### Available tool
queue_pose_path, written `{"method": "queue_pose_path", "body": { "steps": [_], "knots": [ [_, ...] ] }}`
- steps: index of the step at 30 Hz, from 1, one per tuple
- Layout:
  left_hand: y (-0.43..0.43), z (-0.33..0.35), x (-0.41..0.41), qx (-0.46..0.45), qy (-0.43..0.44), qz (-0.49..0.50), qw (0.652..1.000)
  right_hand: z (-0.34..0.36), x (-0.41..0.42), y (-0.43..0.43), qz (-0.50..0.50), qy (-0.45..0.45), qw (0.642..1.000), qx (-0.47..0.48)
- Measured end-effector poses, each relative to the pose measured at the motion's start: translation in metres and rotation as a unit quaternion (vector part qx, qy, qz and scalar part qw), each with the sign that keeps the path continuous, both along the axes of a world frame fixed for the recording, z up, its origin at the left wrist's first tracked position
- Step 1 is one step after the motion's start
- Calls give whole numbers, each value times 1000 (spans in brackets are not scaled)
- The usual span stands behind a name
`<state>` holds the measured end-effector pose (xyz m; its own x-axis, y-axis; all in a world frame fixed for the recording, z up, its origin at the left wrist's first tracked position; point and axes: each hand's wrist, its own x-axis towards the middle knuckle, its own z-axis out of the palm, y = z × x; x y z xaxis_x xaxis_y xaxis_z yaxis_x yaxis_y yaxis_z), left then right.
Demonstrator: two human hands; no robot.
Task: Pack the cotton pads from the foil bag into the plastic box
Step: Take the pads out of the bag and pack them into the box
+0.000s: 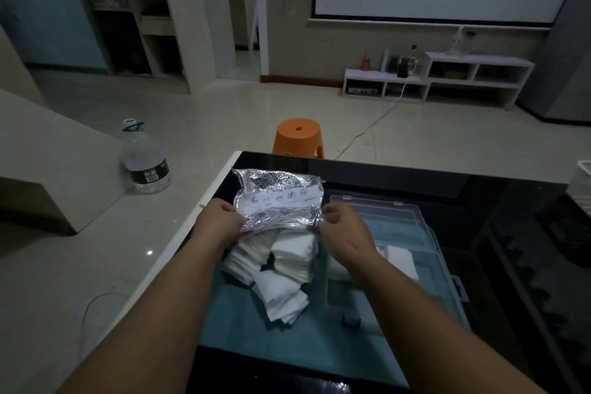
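- The cotton pads (278, 269) lie in a loose white heap at the centre of the view, spilling from the mouth of the foil bag (279, 198) onto a blue mat (256, 339). Several stacks have slumped together, too many to count.
- I judge the pads light, soft and easily squashed, and a stack will likely fan apart. It would be best to take a stack by its flat sides between thumb and fingers, not by one corner.
- There is one foil bag, crinkled and thin, held at 12 o'clock of the heap with its open end down.
- The left hand (220, 222) has its fingers curled and pinches the bag's edge at 9 o'clock. The right hand (345, 230) pinches the edge at 3 o'clock in the same way.
- One clear plastic box (447, 294) sits at 3 o'clock of the heap, just beside it. Its lid is open, and at least two white pads (399, 257) are inside.
- Farther out, on the floor, one orange stool (299, 136) stands at 12 o'clock and one water bottle (145, 163) at 10 o'clock.
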<state>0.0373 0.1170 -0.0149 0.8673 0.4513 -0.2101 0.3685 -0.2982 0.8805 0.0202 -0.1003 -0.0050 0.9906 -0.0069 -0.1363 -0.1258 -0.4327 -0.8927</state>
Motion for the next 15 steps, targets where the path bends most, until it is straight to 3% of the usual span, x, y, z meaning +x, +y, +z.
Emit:
{"method": "queue_pose_path", "body": {
  "steps": [4, 9, 13, 15],
  "knots": [
    [-5, -1, 0, 80, 51, -117, 989, 3, -2, 3, 55, -1, 996, -69],
    [-5, -5, -1, 136, 46, -136, 980, 4, -4, 2, 96, -4, 989, -116],
    [-8, 5, -7, 237, -33, -102, 966, 9, -4, -6, 59, -28, 990, -124],
    [-16, 15, -13, 257, -99, -139, 951, 9, -4, -11, 42, -34, 990, -127]
  ]
}}
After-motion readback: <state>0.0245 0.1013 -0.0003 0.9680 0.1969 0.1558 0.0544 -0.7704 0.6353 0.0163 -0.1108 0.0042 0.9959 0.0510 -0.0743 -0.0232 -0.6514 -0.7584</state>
